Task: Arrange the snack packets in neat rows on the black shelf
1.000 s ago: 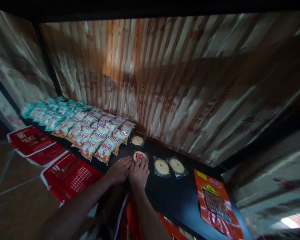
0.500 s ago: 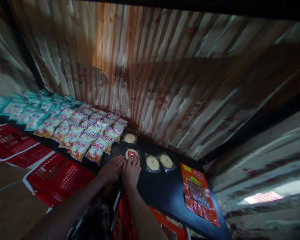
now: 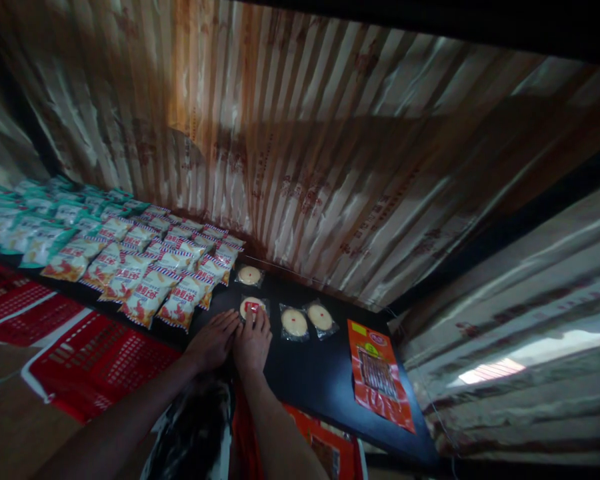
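Observation:
My right hand (image 3: 251,345) rests on the black shelf (image 3: 310,373), its fingers stretched and slightly apart over the near edge of a round, pale flat cake in clear wrap (image 3: 247,305) with a red label. The thumb is hard to make out. Just left of it, my left hand (image 3: 213,341) lies flat, fingers extended toward the same cake and holding nothing visible. Behind that cake is another wrapped cake (image 3: 249,275). Two more, a wrapped cake (image 3: 295,322) and its neighbour (image 3: 321,317), lie to the right, each with a small red dot.
Rows of white-and-orange snack bags (image 3: 147,293) and teal snack bags (image 3: 47,240) fill the shelf's left side. An orange packet (image 3: 380,377) lies at the right end. Red baskets (image 3: 103,360) stand below left; another orange packet (image 3: 325,443) shows under the front edge. Pleated sheeting (image 3: 280,167) hangs behind.
The view has turned slightly right, so the shelf and its goods appear further left. Both hands keep their places by the red-labelled cake.

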`<action>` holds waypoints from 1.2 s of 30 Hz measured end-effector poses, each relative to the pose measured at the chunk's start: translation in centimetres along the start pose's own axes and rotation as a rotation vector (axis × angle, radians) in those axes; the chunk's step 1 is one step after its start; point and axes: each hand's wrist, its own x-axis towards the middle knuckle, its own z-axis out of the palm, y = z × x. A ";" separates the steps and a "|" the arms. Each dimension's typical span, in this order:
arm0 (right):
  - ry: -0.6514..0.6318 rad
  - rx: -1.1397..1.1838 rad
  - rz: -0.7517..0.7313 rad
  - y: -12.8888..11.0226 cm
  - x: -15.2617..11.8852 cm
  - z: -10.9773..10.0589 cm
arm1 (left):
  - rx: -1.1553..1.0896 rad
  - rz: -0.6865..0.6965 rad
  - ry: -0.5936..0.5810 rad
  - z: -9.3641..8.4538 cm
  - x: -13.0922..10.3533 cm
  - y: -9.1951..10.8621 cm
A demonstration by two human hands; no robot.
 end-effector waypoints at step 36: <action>0.038 0.027 -0.009 0.0 -0.4 -0.2 | -0.050 0.005 -0.031 0.9 -0.2 -1.3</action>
